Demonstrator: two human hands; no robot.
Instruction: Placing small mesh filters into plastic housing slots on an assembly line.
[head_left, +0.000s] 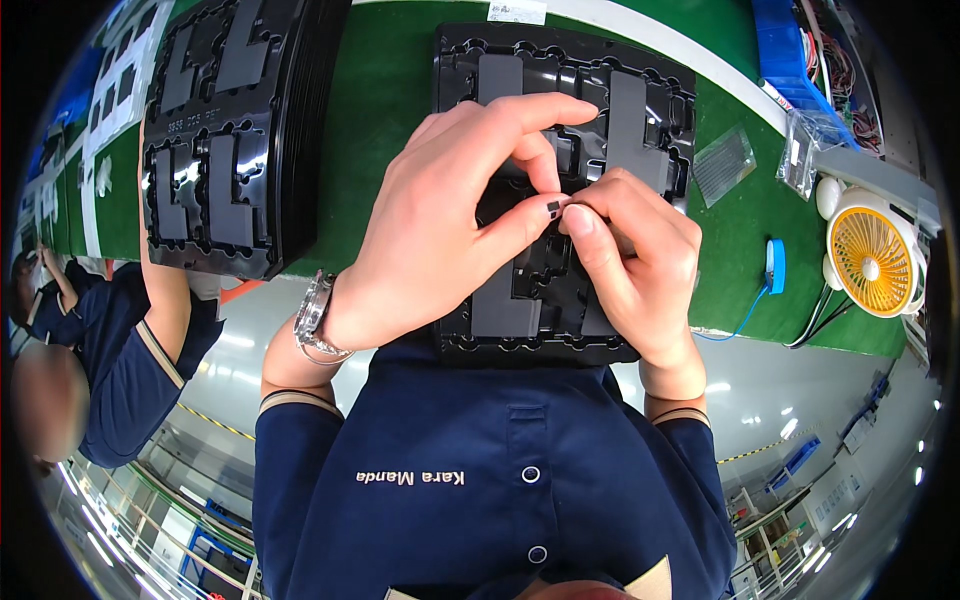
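Note:
Both my hands meet over a black moulded tray point(455, 55) in front of me. A tiny black piece point(554, 209) shows at the thumb tip of my left hand point(440, 215), whose thumb and bent middle finger close on it. The index finger of that hand stretches out above the tray. My right hand point(640, 250) is closed in a pinch right beside the piece, its thumb and forefinger tips nearly touching the left thumb. What lies between the right fingertips is hidden. Flat dark grey L-shaped parts point(628, 115) sit in the tray's pockets, partly covered by my hands.
A tall stack of black trays point(290, 140) stands at left on the green tabletop point(375, 70). A clear plastic bag point(724, 165), a blue strap with a cord point(775, 265) and a yellow-and-white fan point(870, 255) lie to the right. A blue bin point(800, 65) holds wires. A co-worker point(130, 370) is at left.

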